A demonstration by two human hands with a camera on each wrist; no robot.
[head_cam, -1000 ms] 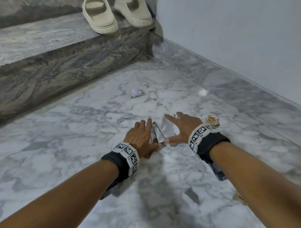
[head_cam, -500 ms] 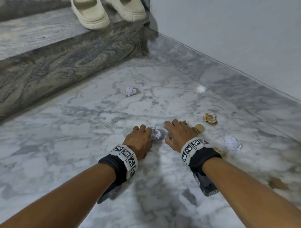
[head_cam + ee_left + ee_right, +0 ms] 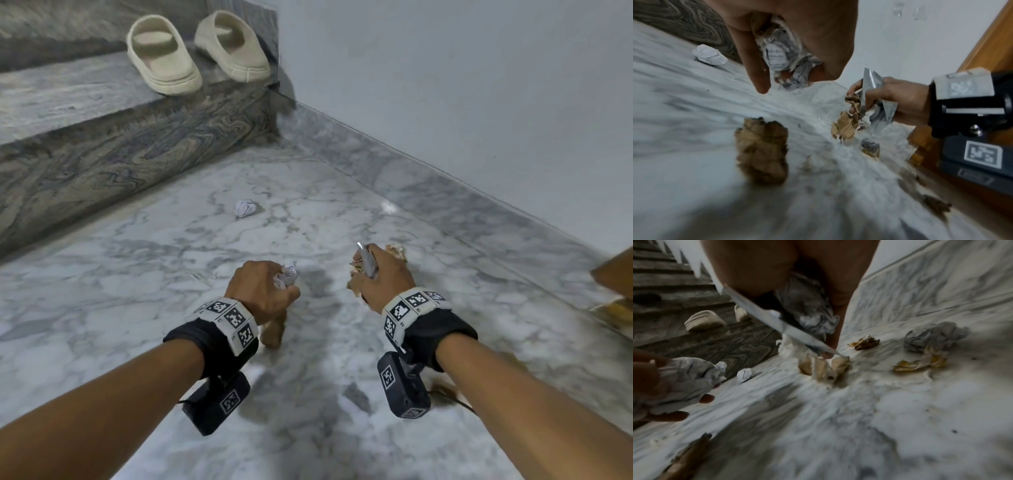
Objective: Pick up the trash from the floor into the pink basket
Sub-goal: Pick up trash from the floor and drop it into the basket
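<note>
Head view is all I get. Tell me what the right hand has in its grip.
Observer: The right hand grips a silver wrapper, with crumpled brown paper at its fingertips.
Operator: Report any trash that hand hides from me.
Observer: The right wrist view shows a grey paper ball and yellowish scraps lying loose beside it.
Operator: Check the left grip.
Observer: The left hand holds a paper wad with print on it.

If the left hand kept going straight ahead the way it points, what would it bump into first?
Probably the crumpled white paper ball on the marble floor, ahead of the left hand. Nothing else shows between them, though depth is hard to judge. That hand already grips a paper wad.
</note>
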